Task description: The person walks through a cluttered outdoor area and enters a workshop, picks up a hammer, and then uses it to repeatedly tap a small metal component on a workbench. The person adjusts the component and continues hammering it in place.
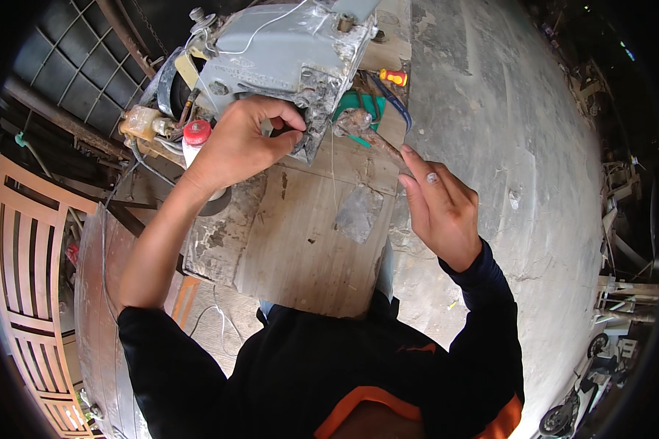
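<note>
Left hand (241,143) curls closed, fingertips pinched at a dark opening in the lower face of the grey engine block (285,55); whether it pinches a small part there cannot be told. The block lies at 12 o'clock from this hand, touching it, its long axis running 9 to 3 o'clock across the worn board (307,241). Right hand (439,205) hovers open and empty, fingers loosely together pointing to 11 o'clock, apart from the block; the left hand is nearer. A rusty tool (362,128) lies between them. A red-capped bottle (196,135) stands at 9 o'clock of the left hand, contents unseen. A red-and-yellow screwdriver (394,77) lies at 1 o'clock.
</note>
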### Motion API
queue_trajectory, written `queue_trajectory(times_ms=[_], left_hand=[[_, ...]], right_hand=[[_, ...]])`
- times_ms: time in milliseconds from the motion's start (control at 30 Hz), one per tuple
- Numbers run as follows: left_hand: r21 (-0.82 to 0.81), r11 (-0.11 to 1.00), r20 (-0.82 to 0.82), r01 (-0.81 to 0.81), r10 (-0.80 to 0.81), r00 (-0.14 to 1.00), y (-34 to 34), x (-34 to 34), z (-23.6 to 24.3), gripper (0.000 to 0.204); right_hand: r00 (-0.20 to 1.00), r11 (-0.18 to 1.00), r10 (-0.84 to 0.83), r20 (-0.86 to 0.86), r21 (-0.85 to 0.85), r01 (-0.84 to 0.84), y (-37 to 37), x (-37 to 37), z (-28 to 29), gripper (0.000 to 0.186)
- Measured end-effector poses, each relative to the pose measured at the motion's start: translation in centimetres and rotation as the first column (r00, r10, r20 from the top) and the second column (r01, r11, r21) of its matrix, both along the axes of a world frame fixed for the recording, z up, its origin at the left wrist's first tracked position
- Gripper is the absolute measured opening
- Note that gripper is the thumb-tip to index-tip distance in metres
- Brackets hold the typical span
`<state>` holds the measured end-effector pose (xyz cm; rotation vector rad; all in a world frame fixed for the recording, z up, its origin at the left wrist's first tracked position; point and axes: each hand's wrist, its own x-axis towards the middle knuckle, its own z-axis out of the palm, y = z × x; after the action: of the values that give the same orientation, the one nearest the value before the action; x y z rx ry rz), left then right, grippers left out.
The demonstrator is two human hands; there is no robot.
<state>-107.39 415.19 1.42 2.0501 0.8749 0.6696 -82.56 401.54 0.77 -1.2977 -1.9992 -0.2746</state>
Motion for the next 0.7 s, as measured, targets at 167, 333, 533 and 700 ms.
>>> queue_trajectory(times_ms=[167,333,533,700], left_hand=[[0.036,0.999,-0.012,-0.007,0.008,1.000,-0.1,0.3,0.3,0.010],[0.109,0.993,0.047,-0.040,0.035,0.998,-0.3,0.8,0.0,0.011],[0.149,0.974,-0.041,-0.171,0.178,0.983,-1.6,1.8,0.2,0.010],[0.040,0.979,0.012,-0.198,0.197,0.980,-1.3,1.3,-1.1,0.010]], right_hand=[[0.999,0.999,0.035,-0.030,-0.030,-0.035,0.5,0.1,-0.5,0.039],[0.983,0.993,0.042,-0.176,-0.099,-0.060,-0.3,-0.2,-1.8,0.035],[0.923,0.927,-0.056,-0.380,-0.363,-0.093,-2.6,-1.2,-5.5,0.031],[0.865,0.902,-0.066,-0.498,-0.400,-0.162,-3.7,-2.9,-9.0,0.033]])
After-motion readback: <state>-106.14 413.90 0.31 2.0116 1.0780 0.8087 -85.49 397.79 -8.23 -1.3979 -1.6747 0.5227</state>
